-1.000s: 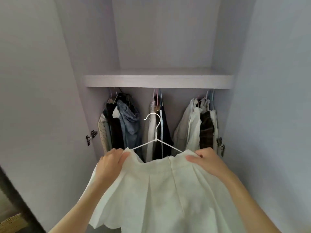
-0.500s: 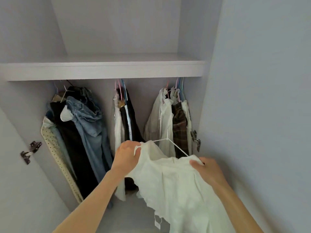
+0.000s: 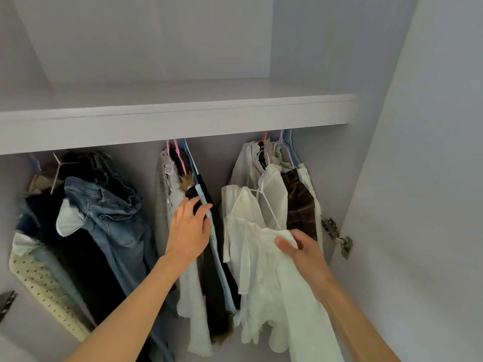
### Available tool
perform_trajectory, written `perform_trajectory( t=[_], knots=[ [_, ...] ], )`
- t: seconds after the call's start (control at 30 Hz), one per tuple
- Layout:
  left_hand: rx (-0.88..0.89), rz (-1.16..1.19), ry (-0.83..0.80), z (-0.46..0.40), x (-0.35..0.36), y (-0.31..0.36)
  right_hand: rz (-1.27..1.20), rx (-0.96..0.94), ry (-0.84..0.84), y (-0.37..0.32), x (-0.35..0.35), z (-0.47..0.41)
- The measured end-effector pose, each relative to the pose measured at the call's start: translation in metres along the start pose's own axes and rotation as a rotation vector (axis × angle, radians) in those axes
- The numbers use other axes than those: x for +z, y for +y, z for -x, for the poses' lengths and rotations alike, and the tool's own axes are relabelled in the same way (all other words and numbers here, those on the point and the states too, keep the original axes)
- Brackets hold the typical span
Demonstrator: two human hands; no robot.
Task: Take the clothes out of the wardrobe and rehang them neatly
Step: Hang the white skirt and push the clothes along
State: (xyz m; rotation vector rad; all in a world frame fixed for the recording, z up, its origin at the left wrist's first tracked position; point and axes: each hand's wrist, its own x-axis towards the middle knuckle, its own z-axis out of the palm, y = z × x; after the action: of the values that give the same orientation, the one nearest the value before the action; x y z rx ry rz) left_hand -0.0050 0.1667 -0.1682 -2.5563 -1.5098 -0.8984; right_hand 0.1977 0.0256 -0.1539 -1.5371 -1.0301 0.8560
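The right hand [image 3: 303, 253] has its grip pinched on the white skirt [image 3: 269, 270], which hangs on a white wire hanger [image 3: 266, 202] below the shelf [image 3: 170, 118], between the middle bunch of clothes [image 3: 198, 231] and the right bunch [image 3: 292, 189]. Whether its hook sits on the rail I cannot tell. The left hand [image 3: 189, 231], fingers nearly straight, presses the middle bunch aside toward the jeans [image 3: 109, 218]. Judging by this, one garment is nearly rehung; the crumpled jeans and dark clothes under the shelf's left end look undone, so most of the work remains.
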Motion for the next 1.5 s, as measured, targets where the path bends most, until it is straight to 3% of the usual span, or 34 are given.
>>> perform_trajectory(
  t=[0.13,0.4,0.67,0.9,1.17,1.5],
  knots=[
    [-0.005,-0.041,-0.078,-0.012,0.003,-0.019,0.087,-0.111,0.068,-0.008,0.028,-0.026],
    [0.084,-0.059,-0.173,-0.036,0.036,-0.033,0.035,-0.152,0.16,-0.003,0.06,-0.08],
    [0.102,0.029,0.012,-0.049,0.053,-0.046,0.024,-0.315,0.219,-0.022,0.065,-0.15],
    [-0.021,0.053,0.142,-0.055,0.064,-0.042,-0.054,-0.337,0.23,-0.041,0.066,-0.217],
    [-0.021,-0.026,0.189,-0.055,0.069,-0.043,-0.006,-0.229,0.238,-0.021,0.08,-0.253],
    [0.043,-0.033,0.238,-0.051,0.072,-0.054,0.171,-0.071,0.485,-0.01,0.022,-0.25]
  ],
)
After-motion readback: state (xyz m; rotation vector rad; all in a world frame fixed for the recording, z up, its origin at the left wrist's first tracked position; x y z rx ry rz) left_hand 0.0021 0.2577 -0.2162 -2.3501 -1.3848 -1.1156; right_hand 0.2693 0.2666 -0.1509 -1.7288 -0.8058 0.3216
